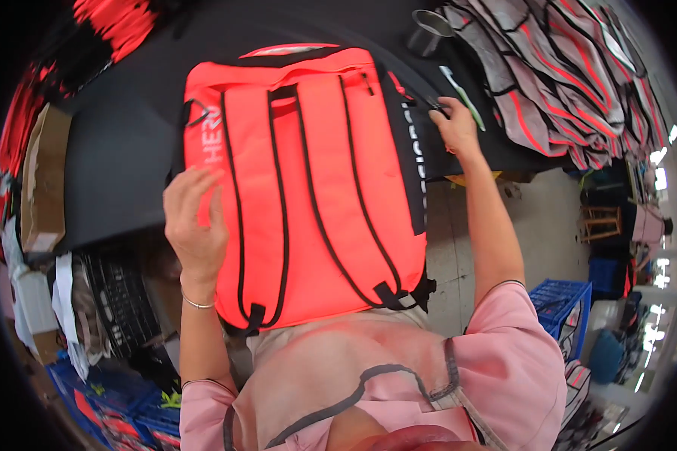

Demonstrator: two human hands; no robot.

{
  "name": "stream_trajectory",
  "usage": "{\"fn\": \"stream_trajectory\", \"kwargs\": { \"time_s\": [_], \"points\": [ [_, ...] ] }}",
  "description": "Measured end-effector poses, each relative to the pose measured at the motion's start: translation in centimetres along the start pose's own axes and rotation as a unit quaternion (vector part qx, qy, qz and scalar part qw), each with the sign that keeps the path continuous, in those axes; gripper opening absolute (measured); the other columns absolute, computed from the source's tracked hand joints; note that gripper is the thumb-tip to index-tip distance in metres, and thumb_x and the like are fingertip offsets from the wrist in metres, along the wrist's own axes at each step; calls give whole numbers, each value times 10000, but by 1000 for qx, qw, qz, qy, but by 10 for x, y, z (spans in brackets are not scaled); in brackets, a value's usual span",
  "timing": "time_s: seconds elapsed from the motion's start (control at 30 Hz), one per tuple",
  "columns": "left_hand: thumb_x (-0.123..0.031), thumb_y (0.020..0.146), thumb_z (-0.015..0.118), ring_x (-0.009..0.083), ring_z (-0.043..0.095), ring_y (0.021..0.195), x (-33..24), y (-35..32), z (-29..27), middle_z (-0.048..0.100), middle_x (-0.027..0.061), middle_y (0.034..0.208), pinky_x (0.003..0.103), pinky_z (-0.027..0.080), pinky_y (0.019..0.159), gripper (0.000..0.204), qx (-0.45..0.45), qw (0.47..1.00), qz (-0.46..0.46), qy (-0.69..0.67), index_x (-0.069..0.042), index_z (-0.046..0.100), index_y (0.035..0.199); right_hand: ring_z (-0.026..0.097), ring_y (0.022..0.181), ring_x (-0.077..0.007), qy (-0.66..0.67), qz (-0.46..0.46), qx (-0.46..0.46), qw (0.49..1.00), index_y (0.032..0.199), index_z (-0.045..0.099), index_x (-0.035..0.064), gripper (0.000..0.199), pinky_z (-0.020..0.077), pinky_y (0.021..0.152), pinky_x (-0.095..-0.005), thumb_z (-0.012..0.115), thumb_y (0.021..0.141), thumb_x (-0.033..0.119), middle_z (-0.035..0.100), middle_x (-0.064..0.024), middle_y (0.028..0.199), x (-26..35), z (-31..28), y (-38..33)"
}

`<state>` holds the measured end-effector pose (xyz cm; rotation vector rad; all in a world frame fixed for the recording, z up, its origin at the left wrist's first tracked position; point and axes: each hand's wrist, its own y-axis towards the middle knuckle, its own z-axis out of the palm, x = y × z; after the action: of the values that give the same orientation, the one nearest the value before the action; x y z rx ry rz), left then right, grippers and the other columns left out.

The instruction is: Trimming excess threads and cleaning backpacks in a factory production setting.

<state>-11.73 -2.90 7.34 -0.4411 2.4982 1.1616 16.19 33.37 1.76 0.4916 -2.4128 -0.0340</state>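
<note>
A bright orange backpack lies strap-side up on a black table, its lower end hanging over the table's near edge toward the person in a pink top. The left hand rests flat and open on the backpack's left side, fingers spread, a thin bracelet at the wrist. The right hand reaches to the backpack's black side panel near the top right corner, fingers closed on a small dark object; what that object is cannot be told. Just beyond it lie a green-and-white pen-like tool and a metal cup. Grey vests with orange trim are stacked at the table's right end. A cardboard box stands at left, and blue crates sit on the floor.
</note>
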Motion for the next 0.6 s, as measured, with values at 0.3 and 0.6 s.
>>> {"fn": "stream_trajectory", "kwargs": {
  "time_s": [0.3, 0.6],
  "points": [
    [-68, 838, 699, 312, 535, 1210, 8, 29, 17, 615, 131, 1202, 408, 368, 1073, 318, 23, 999, -14, 28, -49, 657, 1152, 580, 1030, -395, -194, -70, -170, 964, 1134, 641, 13, 315, 483, 883, -457, 633, 895, 217, 620, -220, 1063, -38, -34, 33],
    [-166, 753, 792, 349, 244, 1440, 1, -83, -15, 235, 201, 1567, 417, 216, 1181, 1001, 132, 944, -283, 106, -29, 179, 1532, 599, 899, -480, -165, -92, -175, 966, 990, 581, -32, 132, 492, 770, -534, 529, 930, 73, 584, -254, 964, -37, -52, 49]
  ]
}}
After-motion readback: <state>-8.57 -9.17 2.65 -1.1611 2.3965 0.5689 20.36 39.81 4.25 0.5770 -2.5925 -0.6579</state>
